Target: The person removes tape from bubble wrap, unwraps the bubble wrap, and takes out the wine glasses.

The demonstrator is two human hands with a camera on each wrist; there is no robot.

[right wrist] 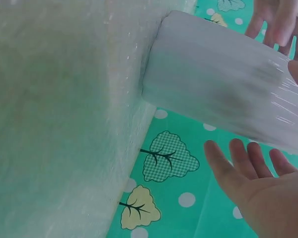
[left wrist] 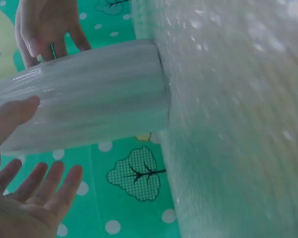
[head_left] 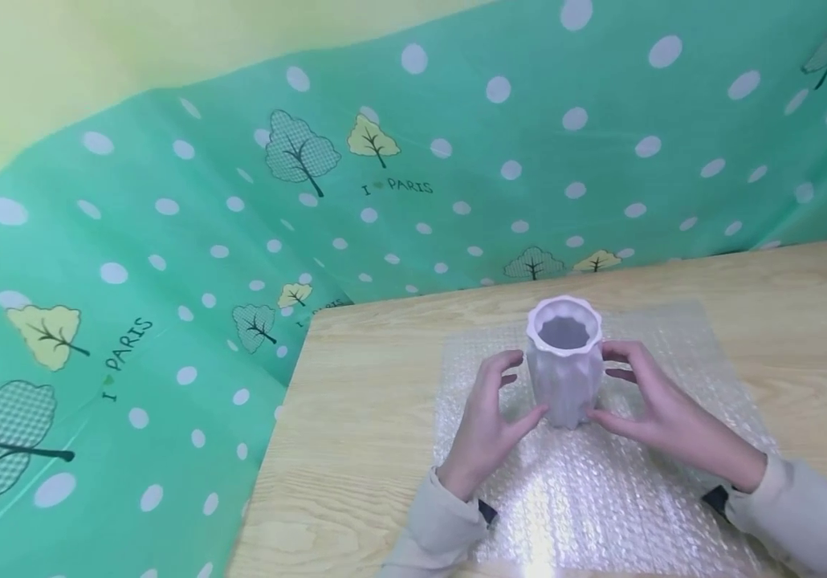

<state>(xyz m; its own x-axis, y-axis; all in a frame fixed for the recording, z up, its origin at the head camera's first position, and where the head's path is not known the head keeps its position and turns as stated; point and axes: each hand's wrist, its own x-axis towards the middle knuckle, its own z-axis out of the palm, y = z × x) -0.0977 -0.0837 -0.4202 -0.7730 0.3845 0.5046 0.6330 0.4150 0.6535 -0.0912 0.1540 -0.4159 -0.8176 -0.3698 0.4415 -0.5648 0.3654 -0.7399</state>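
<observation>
A white ribbed vase point(head_left: 565, 385) with a scalloped rim stands upright on a sheet of bubble wrap point(head_left: 616, 498). My left hand point(head_left: 484, 429) is at its left side and my right hand point(head_left: 648, 405) at its right, both with fingers spread and loosely bent. In the left wrist view, the left hand's fingers point(left wrist: 64, 193) are apart from the vase point(left wrist: 99, 94), while the thumb lies across its outline. The right wrist view shows the right hand's fingers point(right wrist: 221, 161) likewise apart from the vase wall. Whether either thumb touches it, I cannot tell.
Under the bubble wrap is a light wood table point(head_left: 341, 425), whose left edge slants down toward the front. A green cloth point(head_left: 399, 168) with white dots and printed trees hangs behind and to the left. Dark bands point(head_left: 487, 512) show at the sleeve cuffs.
</observation>
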